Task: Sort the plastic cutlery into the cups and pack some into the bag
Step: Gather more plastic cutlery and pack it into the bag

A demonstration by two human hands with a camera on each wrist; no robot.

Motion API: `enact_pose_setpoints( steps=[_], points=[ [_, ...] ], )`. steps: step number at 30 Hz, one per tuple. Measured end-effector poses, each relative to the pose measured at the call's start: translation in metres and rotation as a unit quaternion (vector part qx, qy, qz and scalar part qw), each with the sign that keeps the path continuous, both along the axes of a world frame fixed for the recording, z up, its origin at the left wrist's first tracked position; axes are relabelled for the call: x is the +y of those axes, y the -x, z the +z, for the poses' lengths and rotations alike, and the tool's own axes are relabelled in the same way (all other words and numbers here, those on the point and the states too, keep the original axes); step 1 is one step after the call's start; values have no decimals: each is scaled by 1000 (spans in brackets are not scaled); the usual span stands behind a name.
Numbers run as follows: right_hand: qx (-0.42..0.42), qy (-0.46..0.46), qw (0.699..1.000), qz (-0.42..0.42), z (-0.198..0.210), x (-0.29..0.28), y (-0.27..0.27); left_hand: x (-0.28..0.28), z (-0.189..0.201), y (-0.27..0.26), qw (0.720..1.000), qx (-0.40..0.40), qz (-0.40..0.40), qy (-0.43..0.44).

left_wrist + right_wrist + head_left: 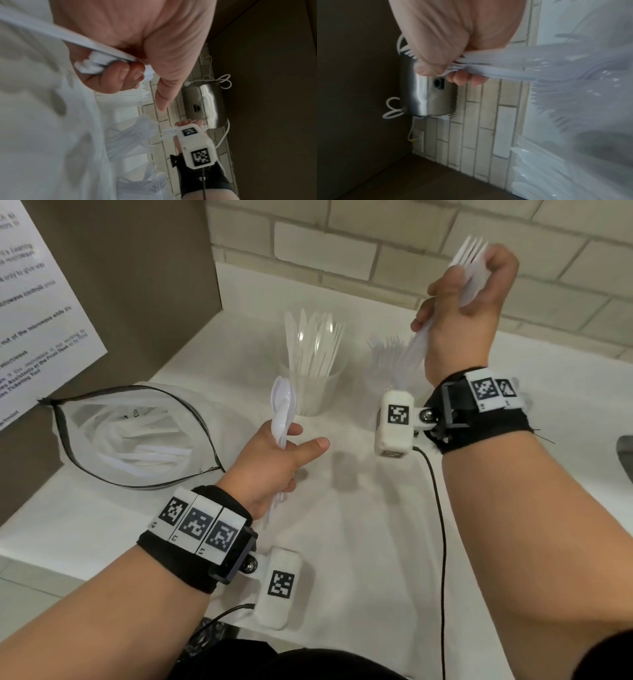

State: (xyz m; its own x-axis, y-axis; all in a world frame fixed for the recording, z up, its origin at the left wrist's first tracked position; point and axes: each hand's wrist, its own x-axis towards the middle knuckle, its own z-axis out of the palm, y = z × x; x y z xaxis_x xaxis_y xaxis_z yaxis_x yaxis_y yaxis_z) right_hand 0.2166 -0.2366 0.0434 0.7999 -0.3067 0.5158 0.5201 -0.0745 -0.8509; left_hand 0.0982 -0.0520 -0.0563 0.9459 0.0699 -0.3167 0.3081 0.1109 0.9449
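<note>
My left hand point(274, 463) grips a bundle of white plastic spoons point(282, 405), bowls up, above the white counter; the thumb sticks out to the right. In the left wrist view the spoon handles point(96, 54) run through the curled fingers point(116, 75). Raised at the back right, my right hand point(469, 302) holds a bundle of white forks point(469, 258), tines up. A clear cup of knives point(313, 361) stands at mid-counter and a clear cup of forks point(387, 361) sits right of it, under my right hand. An open zip bag point(130, 440) with white cutlery inside lies at the left.
A brown cabinet side point(120, 285) with a printed notice point(37, 302) rises at the left. A tiled wall point(376, 241) backs the counter point(359, 525). A steel appliance point(202, 104) with a white cable hangs on the wall. A dark object point(625, 453) shows at the right edge.
</note>
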Motion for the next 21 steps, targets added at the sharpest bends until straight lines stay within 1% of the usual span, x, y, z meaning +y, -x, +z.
enact_pose_setpoints(
  steps=[4, 7, 9, 12, 15, 18, 21],
  points=[
    [24, 19, 999, -12, -22, 0, -10, 0, 0, 0, 1000, 2, 0, -3],
    [53, 10, 998, -17, -37, -3, -12, 0, 1, 0, 1000, 2, 3, -3],
    [65, 1, 997, -31, -39, -6, -13, 0, 1, 1, 1000, 2, 4, -2],
    [46, -13, 997, -52, -30, -7, -16, -1, 2, 1, 1000, 4, 3, 0],
    [26, 2, 998, -62, -22, -4, -17, -4, 1, 1, 1000, 3, 0, 2],
    [15, 25, 996, -80, -25, 0, -18, -5, 1, 2, 1000, 1, -6, 2],
    [14, 24, 995, -93, -35, -1, -20, -5, 1, 2, 1000, 1, -9, 0]
  ],
)
